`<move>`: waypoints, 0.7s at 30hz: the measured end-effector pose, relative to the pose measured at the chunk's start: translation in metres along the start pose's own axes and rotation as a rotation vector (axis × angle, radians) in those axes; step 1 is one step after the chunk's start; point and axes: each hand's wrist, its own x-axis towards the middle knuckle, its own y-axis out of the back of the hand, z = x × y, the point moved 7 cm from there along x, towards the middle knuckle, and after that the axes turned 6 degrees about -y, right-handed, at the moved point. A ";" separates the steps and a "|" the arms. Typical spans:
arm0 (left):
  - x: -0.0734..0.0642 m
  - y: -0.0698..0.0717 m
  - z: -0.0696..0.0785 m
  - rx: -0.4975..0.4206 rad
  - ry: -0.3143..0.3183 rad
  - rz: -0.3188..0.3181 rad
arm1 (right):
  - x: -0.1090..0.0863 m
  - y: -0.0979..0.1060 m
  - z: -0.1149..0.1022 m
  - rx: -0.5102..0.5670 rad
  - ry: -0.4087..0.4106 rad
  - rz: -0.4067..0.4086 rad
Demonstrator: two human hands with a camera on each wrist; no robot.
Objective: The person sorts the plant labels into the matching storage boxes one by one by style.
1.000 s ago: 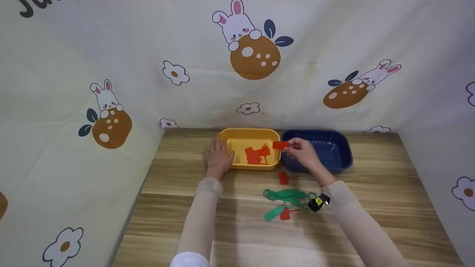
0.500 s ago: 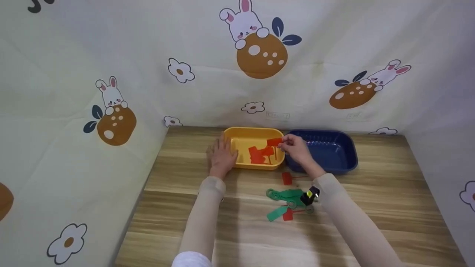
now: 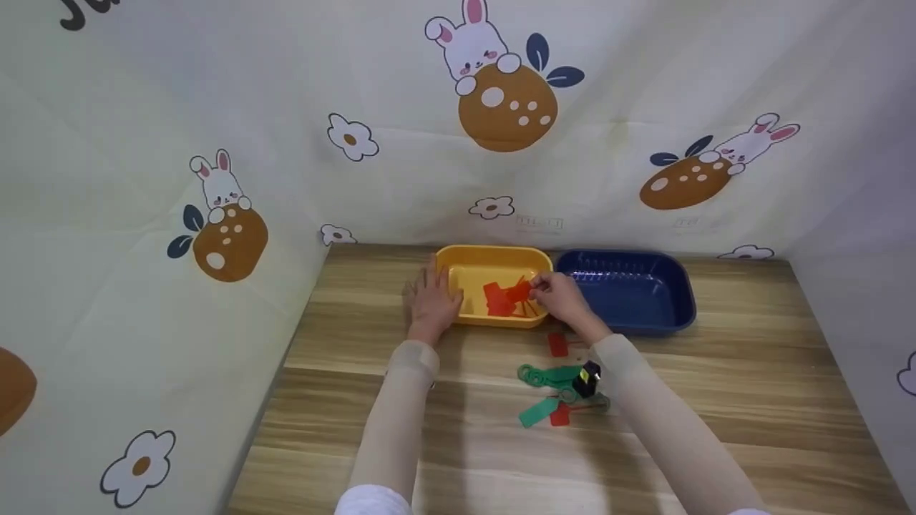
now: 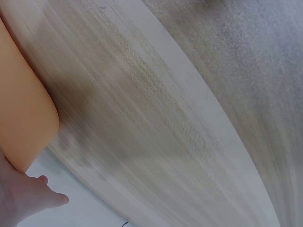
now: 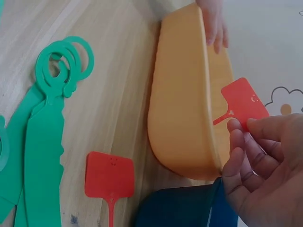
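Note:
Between thumb and fingertips my right hand (image 3: pixel 562 297) pinches a flat red plastic tag (image 5: pixel 244 101) with a thin stem. The tag is over the right part of the yellow bin (image 5: pixel 180 85), its stem pointing toward the bin's inside. Several similar red tags (image 3: pixel 499 299) lie in a loose pile on the bin's floor. My left hand (image 3: pixel 434 304) rests on the bin's left end, fingers extended and spread, with the thumb inside the rim. In the left wrist view, part of that hand (image 4: pixel 23 198) shows beside the bin wall.
A dark blue bin (image 3: pixel 644 330) stands against the yellow one's right side. In front lie a red tag (image 5: pixel 110 175), a heap of green tags with ring ends (image 5: pixel 45 156), and another red tag (image 3: pixel 560 416) partly under a green one. A printed cloth wall (image 3: pixel 401 186) stands behind.
My right hand has moved left from the blue bin's edge and lowered the red tag into the yellow bin's right part. My left hand has kept its place on the bin.

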 end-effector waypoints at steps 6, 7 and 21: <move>0.002 -0.001 -0.001 -0.013 -0.011 -0.001 | 0.002 -0.003 0.001 -0.067 -0.021 -0.008; 0.002 -0.002 -0.001 -0.009 -0.009 -0.004 | 0.002 -0.004 0.000 -0.074 -0.028 -0.011; 0.001 -0.001 -0.001 -0.036 -0.004 0.009 | 0.004 -0.008 -0.002 -0.197 -0.067 -0.023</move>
